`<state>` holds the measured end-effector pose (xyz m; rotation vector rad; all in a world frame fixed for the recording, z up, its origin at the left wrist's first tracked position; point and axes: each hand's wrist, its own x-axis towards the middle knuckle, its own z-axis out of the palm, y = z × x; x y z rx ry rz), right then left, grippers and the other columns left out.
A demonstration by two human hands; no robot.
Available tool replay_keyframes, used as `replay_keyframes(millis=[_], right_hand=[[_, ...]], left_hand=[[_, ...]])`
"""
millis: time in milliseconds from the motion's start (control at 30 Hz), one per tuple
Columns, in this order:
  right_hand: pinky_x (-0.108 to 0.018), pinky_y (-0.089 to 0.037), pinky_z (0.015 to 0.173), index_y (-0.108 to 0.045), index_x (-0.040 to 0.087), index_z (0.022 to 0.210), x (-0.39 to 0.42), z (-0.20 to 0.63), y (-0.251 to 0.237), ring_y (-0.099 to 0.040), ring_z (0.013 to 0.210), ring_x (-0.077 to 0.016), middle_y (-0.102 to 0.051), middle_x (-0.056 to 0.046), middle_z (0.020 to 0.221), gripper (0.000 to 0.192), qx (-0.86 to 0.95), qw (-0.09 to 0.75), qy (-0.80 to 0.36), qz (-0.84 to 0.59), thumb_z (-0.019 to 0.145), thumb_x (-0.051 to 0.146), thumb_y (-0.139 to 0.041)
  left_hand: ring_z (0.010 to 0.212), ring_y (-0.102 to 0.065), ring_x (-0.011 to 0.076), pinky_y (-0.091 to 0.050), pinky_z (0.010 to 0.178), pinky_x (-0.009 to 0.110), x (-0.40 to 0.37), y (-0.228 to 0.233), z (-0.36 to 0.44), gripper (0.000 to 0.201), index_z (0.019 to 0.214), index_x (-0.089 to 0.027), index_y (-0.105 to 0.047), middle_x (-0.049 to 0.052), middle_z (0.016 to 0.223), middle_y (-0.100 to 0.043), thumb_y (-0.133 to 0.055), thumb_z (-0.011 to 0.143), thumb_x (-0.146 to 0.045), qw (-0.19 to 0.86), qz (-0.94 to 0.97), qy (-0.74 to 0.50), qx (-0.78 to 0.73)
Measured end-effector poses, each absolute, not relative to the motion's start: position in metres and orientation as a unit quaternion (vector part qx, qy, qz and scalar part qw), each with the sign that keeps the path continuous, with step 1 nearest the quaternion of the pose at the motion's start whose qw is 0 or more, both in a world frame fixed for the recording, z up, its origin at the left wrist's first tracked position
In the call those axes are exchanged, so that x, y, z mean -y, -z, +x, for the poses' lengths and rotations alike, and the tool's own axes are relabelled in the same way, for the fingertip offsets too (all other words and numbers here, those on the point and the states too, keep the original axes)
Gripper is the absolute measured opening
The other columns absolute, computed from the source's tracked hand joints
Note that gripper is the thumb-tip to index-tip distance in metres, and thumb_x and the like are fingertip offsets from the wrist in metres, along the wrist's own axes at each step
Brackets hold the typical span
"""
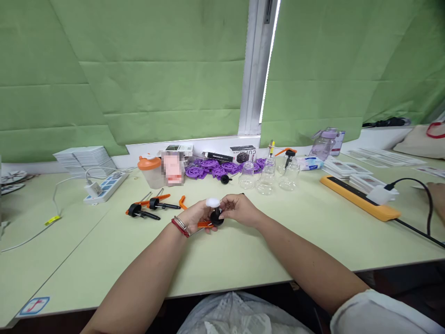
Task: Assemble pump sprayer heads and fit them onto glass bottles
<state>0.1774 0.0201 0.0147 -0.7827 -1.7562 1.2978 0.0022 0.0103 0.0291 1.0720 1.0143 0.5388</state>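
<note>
Both hands meet mid-table: left hand [195, 216] and right hand [239, 209] are both closed around a black pump cap [217, 218] with a white top, just above the table [278, 241], glass bottles [267, 178] behind.

Behind the glass jars [267, 178] lies a heap of purple discs [212, 169]. Left of the jars stands an orange-lidded shaker [150, 170], further left a white power strip [104, 186]. Right of them sits an orange bar [359, 197].

Pale green table [271, 250], green curtains [139, 69], purple discs [212, 168], an orange-lidded cup [150, 170], an orange power strip [358, 197].
</note>
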Motion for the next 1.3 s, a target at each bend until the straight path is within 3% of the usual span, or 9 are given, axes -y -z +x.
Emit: replay_keyframes(millis=[200, 1300], right_hand=[[-0.026, -0.043, 0.061, -0.06, 0.015, 0.07, -0.017, 0.179, -0.016, -0.05, 0.06, -0.0105, -0.056, 0.001, 0.066, 0.016, 0.721, 0.393, -0.467, -0.328, 0.06, 0.02, -0.071], [-0.025, -0.042, 0.062, -0.051, 0.017, 0.074, -0.018, 0.17, -0.001, -0.05, 0.064, -0.0101, -0.051, 0.004, 0.069, 0.017, 0.679, 0.426, -0.514, -0.304, 0.063, 0.016, -0.064]], left_hand=[[0.049, -0.061, 0.0201, -0.037, 0.034, 0.023, -0.012, -0.027, 0.001, 0.044, 0.086, -0.013, -0.057, 0.008, 0.069, -0.063, -0.053, 0.066, -0.052, 0.711, 0.478, -0.24, -0.456], [0.05, -0.062, 0.0226, -0.037, 0.035, 0.024, -0.009, -0.035, 0.0, 0.049, 0.089, -0.014, -0.055, 0.008, 0.067, -0.062, -0.052, 0.067, -0.057, 0.727, 0.467, -0.243, -0.441]])
